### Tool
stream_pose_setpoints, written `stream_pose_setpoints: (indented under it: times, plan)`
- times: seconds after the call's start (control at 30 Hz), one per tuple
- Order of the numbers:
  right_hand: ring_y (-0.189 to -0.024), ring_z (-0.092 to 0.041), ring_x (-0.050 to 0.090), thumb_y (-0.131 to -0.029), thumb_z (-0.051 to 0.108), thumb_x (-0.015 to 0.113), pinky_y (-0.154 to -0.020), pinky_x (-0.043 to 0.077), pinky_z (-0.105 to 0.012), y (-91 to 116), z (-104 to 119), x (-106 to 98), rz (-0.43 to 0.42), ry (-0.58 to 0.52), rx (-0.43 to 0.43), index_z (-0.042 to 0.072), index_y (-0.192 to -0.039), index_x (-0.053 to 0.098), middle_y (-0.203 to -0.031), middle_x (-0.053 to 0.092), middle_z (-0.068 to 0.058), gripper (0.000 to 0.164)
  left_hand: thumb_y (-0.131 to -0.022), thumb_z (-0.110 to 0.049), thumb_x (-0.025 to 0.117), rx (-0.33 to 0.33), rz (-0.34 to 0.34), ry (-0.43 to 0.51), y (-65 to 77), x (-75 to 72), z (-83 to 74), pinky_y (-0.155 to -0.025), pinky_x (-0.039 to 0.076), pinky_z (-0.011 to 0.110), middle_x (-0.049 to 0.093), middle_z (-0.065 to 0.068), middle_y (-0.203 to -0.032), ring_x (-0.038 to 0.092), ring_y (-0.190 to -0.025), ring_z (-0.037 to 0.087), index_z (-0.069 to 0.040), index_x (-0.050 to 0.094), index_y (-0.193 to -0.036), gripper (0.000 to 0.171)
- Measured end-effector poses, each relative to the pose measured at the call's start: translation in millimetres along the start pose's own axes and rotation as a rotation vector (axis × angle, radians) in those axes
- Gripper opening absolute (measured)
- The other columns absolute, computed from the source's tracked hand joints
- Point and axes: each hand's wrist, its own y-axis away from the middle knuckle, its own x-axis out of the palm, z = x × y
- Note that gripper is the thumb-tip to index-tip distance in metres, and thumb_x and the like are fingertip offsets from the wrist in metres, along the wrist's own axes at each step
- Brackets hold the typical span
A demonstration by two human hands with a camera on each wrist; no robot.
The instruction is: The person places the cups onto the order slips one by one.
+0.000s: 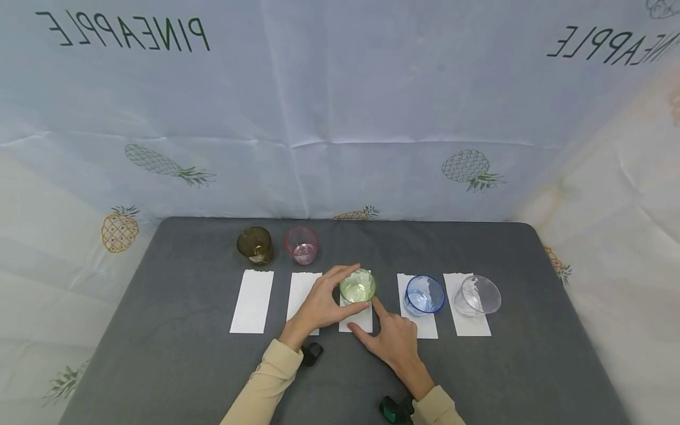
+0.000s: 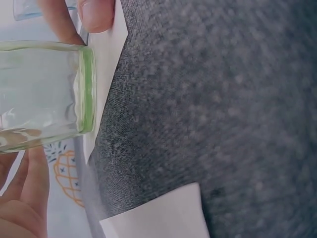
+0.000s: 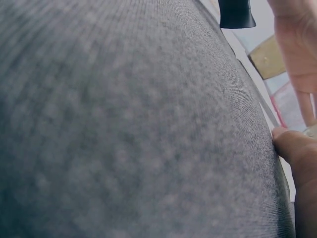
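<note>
My left hand point(image 1: 321, 301) holds a pale green glass point(image 1: 358, 286) between thumb and fingers, upright over the middle white paper strip point(image 1: 361, 319). Seen from the left wrist, the thick green base of the glass point(image 2: 88, 91) is right at the paper. My right hand point(image 1: 395, 339) lies low on the near right side, its index finger stretched toward the glass and its thumb at the paper's edge. The right wrist view shows that thumb point(image 3: 297, 148) close to the tabletop, across from the left hand point(image 3: 297, 49).
On strips to the right stand a blue glass point(image 1: 424, 295) and a clear glass point(image 1: 478, 295). Behind two left strips are a brown glass point(image 1: 255, 245) and a pink glass point(image 1: 301, 245). The grey table point(image 1: 175, 307) meets a pineapple-print curtain point(image 1: 319, 106) at the back.
</note>
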Motion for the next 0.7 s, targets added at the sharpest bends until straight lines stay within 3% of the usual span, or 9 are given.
stream_pose_setpoints:
  times: [0.4, 0.6, 0.7]
  plan:
    - [-0.041, -0.002, 0.024, -0.073, 0.068, 0.079, -0.04, 0.014, -0.02, 3, 5, -4, 0.044, 0.006, 0.038, 0.014, -0.124, 0.072, -0.045, 0.045, 0.006, 0.076, -0.081, -0.036, 0.085, 0.007, -0.004, 0.002, -0.3, 0.8, 0.2, -0.111, 0.049, 0.052, 0.061, 0.007, -0.144, 0.059, -0.136, 0.026, -0.017, 0.055, -0.148, 0.076]
    - [-0.042, -0.005, 0.026, -0.077, 0.069, 0.076, -0.04, 0.017, -0.022, 8, 13, -16, 0.165, -0.042, 0.141, 0.017, -0.134, 0.066, -0.046, 0.041, 0.005, 0.078, -0.082, -0.039, 0.084, -0.005, 0.014, -0.007, 0.3, 1.3, 1.9, -0.113, 0.048, 0.052, 0.059, 0.005, -0.147, 0.056, -0.139, 0.026, -0.015, 0.053, -0.15, 0.078]
    - [-0.043, -0.003, 0.023, -0.078, 0.066, 0.077, -0.04, 0.017, -0.022, 13, 16, -23, 0.187, -0.093, 0.184, 0.018, -0.135, 0.065, -0.047, 0.034, 0.008, 0.076, -0.083, -0.039, 0.084, -0.007, 0.025, -0.017, 0.7, -0.4, 0.6, -0.114, 0.047, 0.051, 0.058, 0.005, -0.148, 0.055, -0.14, 0.025, -0.014, 0.052, -0.151, 0.079]
